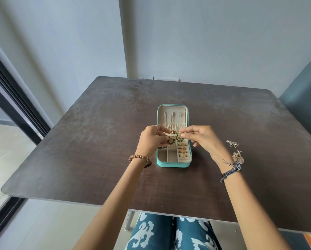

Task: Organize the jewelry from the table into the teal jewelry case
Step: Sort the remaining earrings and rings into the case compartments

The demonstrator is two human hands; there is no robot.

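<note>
Jewelry case (172, 164), teal and open, lies mid-tabletop (79, 141) — four gold rings (182, 149) already sit in its right slots and a chain hangs in the lid. Left hand (151, 139) pinches the cream earring strap; right hand (201, 138) pinches a green-and-gold earring (178, 137) at it. Two earring pairs (235, 149) wait to the right — roughly half done, I judge.

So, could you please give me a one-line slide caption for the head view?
Both hands fit a green-and-gold earring into the open teal jewelry case.
</note>
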